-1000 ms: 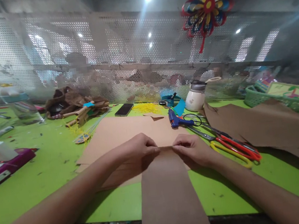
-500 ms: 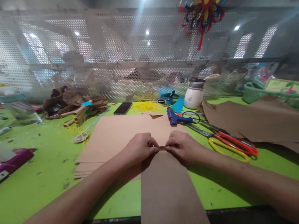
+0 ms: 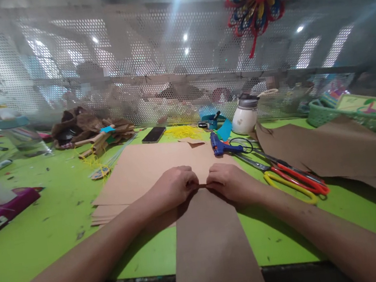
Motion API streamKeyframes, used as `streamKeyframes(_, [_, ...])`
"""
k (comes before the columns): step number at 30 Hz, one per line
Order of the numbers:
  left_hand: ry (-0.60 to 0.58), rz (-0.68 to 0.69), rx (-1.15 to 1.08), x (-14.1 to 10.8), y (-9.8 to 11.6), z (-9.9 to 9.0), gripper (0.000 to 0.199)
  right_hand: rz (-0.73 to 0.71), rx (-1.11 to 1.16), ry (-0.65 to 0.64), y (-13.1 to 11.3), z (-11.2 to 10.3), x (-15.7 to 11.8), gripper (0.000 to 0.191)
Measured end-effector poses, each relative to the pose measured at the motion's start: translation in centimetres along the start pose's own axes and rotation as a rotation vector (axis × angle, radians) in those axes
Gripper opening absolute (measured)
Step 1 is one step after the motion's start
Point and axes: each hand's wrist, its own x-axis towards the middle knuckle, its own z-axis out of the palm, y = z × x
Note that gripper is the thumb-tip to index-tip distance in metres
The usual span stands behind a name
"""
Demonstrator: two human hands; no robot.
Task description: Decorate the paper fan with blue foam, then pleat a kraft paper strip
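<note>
A long strip of brown kraft paper (image 3: 212,243) runs from the middle of the table toward me and over the front edge. Its far end is curled into a narrow roll between my hands. My left hand (image 3: 178,184) pinches the left part of that roll, fingers closed. On the right part, my right hand (image 3: 227,181) pinches in the same way. The fingertips are partly hidden by the hands. Beneath them lies a stack of lighter brown paper sheets (image 3: 143,165).
Right of my hands lie a blue glue gun (image 3: 221,146), scissors with yellow handles (image 3: 289,188) and red-handled scissors (image 3: 302,179). Brown paper (image 3: 330,155) covers the right side. A phone (image 3: 153,134) and a white jar (image 3: 245,115) stand behind. A purple power strip (image 3: 11,210) sits at left.
The far end of the strip looks rolled slightly tighter, and my fingers have curled in a little more. Both hands stay in nearly the same place. The view has shifted slightly.
</note>
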Motion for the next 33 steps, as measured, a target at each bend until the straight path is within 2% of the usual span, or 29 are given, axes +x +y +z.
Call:
streamKeyframes(8, [0.085, 0.06, 0.06, -1.1, 1.1, 0.0, 0.015, 0.039, -0.044, -0.059, -0.3, -1.0, 0.0, 0.018])
streamKeyframes(17, [0.017, 0.082, 0.236, -2.0, 1.9, -1.4, 0.005, 0.07, -0.156, -0.11, -0.2, -1.3, -0.5, 0.017])
streamKeyframes(25, [0.012, 0.072, 0.288, -2.4, 2.0, -1.4, 0.008, 0.037, -0.252, -0.103, 0.0, -1.2, -1.1, 0.014])
streamKeyframes(29, [0.026, 0.06, 0.298, -2.4, 2.1, -1.2, 0.017, 0.034, -0.243, -0.103, 0.1, -1.2, -1.2, 0.01])
streamKeyframes(33, [0.021, 0.047, 0.296, -2.4, 1.9, -1.0, 0.018, 0.026, -0.209, -0.113, 0.3, -1.3, -1.4, 0.007])
